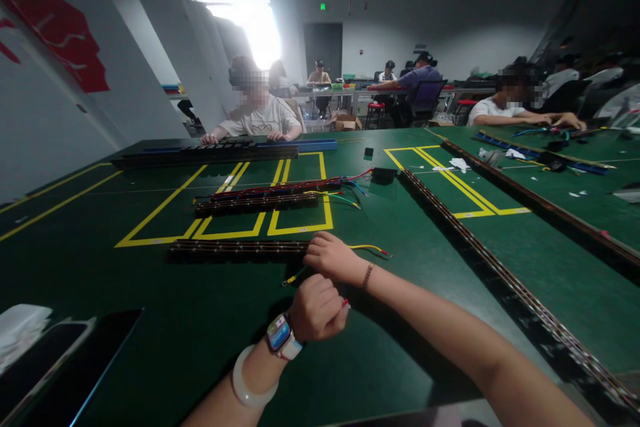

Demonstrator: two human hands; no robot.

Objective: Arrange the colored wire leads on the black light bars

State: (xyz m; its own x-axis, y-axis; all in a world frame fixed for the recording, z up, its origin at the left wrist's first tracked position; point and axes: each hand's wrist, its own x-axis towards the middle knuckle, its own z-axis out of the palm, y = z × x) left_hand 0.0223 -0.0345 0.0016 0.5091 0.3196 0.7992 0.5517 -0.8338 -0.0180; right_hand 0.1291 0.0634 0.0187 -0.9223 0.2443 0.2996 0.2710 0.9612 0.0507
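Note:
My left hand (pixel 320 308), with a watch and a white bangle at the wrist, is closed in a fist over the table. A red wire terminal (pixel 346 303) pokes out at its right side, and the rest of that wire is hidden. My right hand (pixel 333 258) curls over the right end of a dark slotted rail (pixel 240 248) lying on the table; its fingertips are partly hidden. From beside that end, a yellow wire (pixel 367 247) with a red-sleeved lug runs right. Another yellow-sleeved ring lug (pixel 290 279) shows just left of my hands.
Two shorter rails (pixel 260 203) with coloured wires lie beyond, inside yellow tape lines (pixel 327 213) on the green table (pixel 200 320). Long rails (pixel 480 247) run along the right. Dark flat devices (pixel 100 367) lie at lower left. A co-worker (pixel 260 113) sits opposite, another person (pixel 505 110) at right.

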